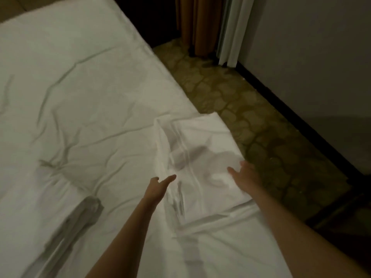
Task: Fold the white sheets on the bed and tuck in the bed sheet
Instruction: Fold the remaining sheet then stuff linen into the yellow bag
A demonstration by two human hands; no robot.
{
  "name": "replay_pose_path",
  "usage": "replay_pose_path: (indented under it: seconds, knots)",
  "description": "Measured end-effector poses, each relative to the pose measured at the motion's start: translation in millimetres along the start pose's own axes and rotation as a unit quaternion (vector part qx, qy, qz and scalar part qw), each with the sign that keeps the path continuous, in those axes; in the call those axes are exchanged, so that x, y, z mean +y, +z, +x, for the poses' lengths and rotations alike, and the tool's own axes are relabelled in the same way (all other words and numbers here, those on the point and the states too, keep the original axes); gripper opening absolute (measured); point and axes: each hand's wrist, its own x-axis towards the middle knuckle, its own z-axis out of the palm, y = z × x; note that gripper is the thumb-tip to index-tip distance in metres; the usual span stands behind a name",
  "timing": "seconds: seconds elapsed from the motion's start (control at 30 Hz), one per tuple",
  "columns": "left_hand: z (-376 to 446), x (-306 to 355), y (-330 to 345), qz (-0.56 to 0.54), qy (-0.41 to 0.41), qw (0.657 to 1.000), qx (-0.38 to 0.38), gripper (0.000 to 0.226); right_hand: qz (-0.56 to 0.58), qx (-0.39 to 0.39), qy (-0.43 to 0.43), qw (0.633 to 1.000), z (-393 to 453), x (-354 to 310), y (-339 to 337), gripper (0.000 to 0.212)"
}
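White folded sheet (pixel 200 157) lies at bed's (pixel 80 87) right edge, on wrinkled bed sheet (pixel 70 117). Left hand (pixel 158 185), fingers straight, at fold's left border. Right hand (pixel 244 173), fingers relaxed and spread, over fold's right edge. Patterned floor (pixel 251 117) beside.

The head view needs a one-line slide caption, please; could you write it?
Both open hands, left hand and right hand, reach over a folded white sheet on the wrinkled white bed sheet.

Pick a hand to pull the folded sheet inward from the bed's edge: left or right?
Right, probably. The right hand is open at the folded sheet's outer edge, beside the floor. The left hand, also open, is at its inner side.
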Motion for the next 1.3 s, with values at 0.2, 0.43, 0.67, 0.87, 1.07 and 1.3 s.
replay_pose_path:
  seconds: [0.2, 0.43, 0.67, 0.87, 1.07, 1.3]
  knots:
    - [43, 3, 32, -0.058, 0.02, 0.996, 0.064, 0.13, 0.166, -0.041, 0.045, 0.984, 51, 13, 4, 0.081]
    - [77, -2, 35, -0.126, 0.018, 0.99, 0.054, 0.115, 0.256, -0.094, 0.083, 0.959, 82, 15, -7, 0.078]
    - [59, 0, 43, -0.214, 0.097, 0.972, -0.013, 0.048, 0.28, -0.073, 0.072, 0.954, 88, 11, 1, 0.085]
    - [30, 18, 47, -0.216, 0.225, 0.948, -0.062, 0.044, 0.292, -0.046, 0.064, 0.953, 65, 8, 2, 0.086]
    - [-1, -3, 7, -0.212, 0.245, 0.937, -0.129, 0.048, 0.251, 0.008, 0.023, 0.968, 13, 2, 9, 0.073]
    - [-32, -129, -111, -0.165, 0.154, 0.959, -0.174, 0.049, 0.29, -0.08, 0.076, 0.951, -109, 7, 116, 0.062]
